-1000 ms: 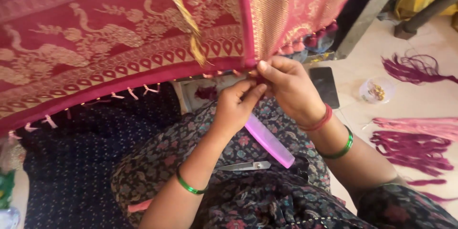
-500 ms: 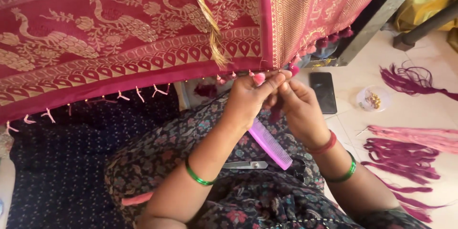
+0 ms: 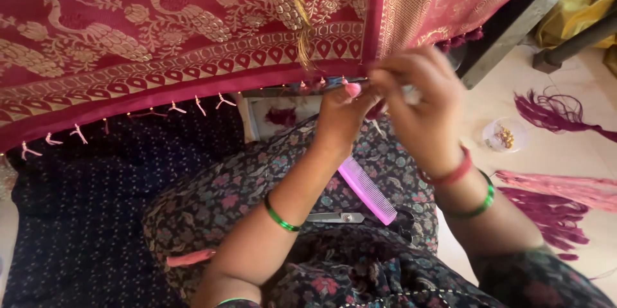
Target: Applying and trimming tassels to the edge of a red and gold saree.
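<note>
A maroon sari cloth (image 3: 160,44) with gold peacock weave hangs across the top, its lower hem lined with small pink knotted tassels (image 3: 199,105). My left hand (image 3: 340,112) pinches the hem edge near the fold, fingertips closed on threads. My right hand (image 3: 421,105), blurred with motion, is raised beside it, fingers curled on the same thread fringe. A loose bunch of gold threads (image 3: 297,12) dangles over the cloth just above both hands. Both wrists carry green bangles; the right one also has a red one.
On my lap lie a pink comb (image 3: 367,190) and small scissors (image 3: 337,218). A dark dotted cloth (image 3: 71,218) covers the left. Maroon and pink thread bundles (image 3: 553,199) and a small dish of beads (image 3: 502,136) sit on the floor at right.
Both hands rose and shifted right along the hem; my right hand moved from below the edge up level with the fringe, now blurred.
</note>
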